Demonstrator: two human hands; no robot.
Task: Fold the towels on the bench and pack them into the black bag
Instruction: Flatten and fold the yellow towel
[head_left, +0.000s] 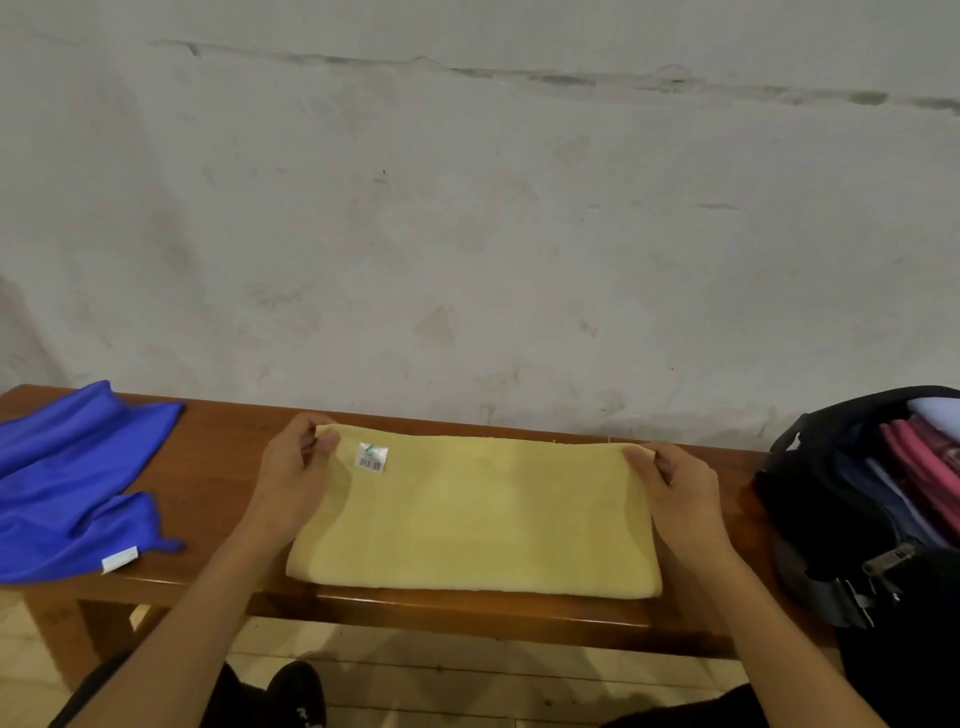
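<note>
A yellow towel (478, 514) lies folded in half on the wooden bench (218, 457), its fold along the near edge and a white barcode label near its far left corner. My left hand (296, 467) pinches the far left corner. My right hand (675, 483) pinches the far right corner. A blue towel (72, 478) lies crumpled and unfolded at the left end of the bench. The black bag (810, 499) stands open at the right end, with pink, dark blue and white folded cloths inside.
A stained white wall rises right behind the bench. Below the near edge I see a tiled floor and a black shoe (298, 691). Bare wood shows between the blue towel and the yellow one.
</note>
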